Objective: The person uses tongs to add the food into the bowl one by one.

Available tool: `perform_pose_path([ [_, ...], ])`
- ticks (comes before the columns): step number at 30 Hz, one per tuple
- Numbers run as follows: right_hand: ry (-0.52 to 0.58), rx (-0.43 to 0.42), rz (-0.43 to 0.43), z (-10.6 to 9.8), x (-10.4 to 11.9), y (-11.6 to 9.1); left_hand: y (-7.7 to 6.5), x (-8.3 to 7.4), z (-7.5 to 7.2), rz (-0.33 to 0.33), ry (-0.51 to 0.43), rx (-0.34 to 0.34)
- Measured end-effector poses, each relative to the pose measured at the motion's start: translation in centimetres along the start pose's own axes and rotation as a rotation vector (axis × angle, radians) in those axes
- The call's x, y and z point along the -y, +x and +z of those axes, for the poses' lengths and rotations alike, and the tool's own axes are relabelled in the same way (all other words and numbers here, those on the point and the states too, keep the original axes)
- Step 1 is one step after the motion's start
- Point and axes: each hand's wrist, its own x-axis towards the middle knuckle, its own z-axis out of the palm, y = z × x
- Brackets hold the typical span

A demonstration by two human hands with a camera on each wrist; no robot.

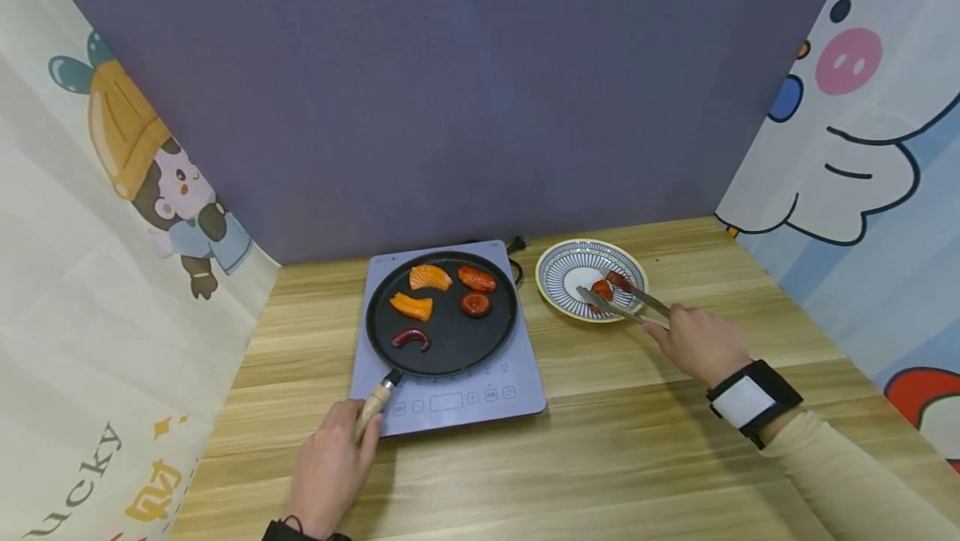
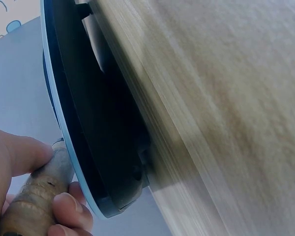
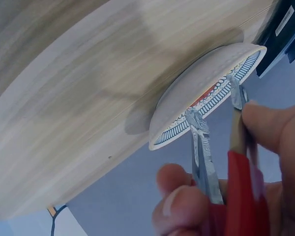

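My left hand [image 1: 330,462] grips the wooden handle [image 1: 372,408] of a black frying pan [image 1: 450,353]. In the pan lie two orange salmon-like slices [image 1: 430,278], two red-brown sausage-like pieces [image 1: 476,304] and a small dark red curled piece [image 1: 411,338]. My right hand [image 1: 701,341] holds metal tongs [image 3: 206,162] with red grips [image 3: 241,191]. Their tips are spread inside a patterned plate [image 1: 553,278], on either side of red-brown food [image 1: 602,289]. Whether the tips touch that food, I cannot tell. In the right wrist view the plate's wall hides most of it.
Under the pan is a flat lavender induction cooker [image 1: 528,395] with touch buttons along its front. Its black cord [image 1: 516,253] runs behind, between cooker and plate. A grey-blue panel [image 1: 480,107] closes the back of the wooden table [image 1: 585,458]; printed curtains hang at both sides.
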Motion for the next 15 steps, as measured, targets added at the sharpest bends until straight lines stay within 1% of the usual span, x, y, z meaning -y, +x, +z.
perform_pose_path([
  [4,0.012,0.018,0.025,-0.02,0.40,0.01,0.02,-0.05,-0.08,-0.002,0.001,0.005],
  [7,0.001,0.032,0.033,-0.16,0.64,-0.14,0.00,-0.05,-0.07,0.002,0.000,0.000],
  [13,-0.015,0.078,0.009,-0.51,0.95,-0.36,-0.06,0.05,-0.01,0.014,-0.001,-0.021],
  [15,-0.016,0.072,0.000,-0.54,1.01,-0.36,-0.07,0.03,0.01,0.012,-0.001,-0.020],
])
